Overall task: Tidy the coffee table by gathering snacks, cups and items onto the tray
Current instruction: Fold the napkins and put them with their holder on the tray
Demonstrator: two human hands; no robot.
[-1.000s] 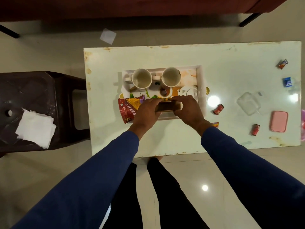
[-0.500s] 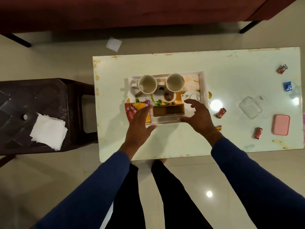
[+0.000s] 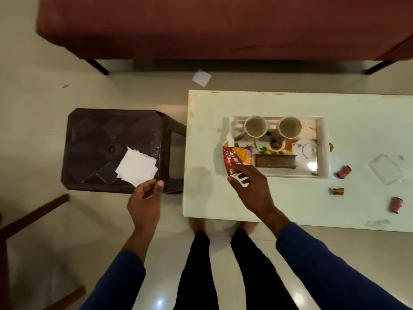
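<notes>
Left hand (image 3: pixel 145 204) is hovering released near the stool (image 3: pixel 116 148), fingers loosely curled, just short of the white napkins (image 3: pixel 136 167). Right hand (image 3: pixel 252 186) is touching the red snack packet (image 3: pixel 238 158) at the tray's (image 3: pixel 323 148) left edge; whether its grip is pinching it, cannot tell. 2 cups (image 3: pixel 256 126) and a wooden box (image 3: pixel 276 161) are sitting in the tray on the table (image 3: pixel 223 198). Judgement: pinch the whole napkin stack at 1 corner so loose sheets are not sliding off.
</notes>
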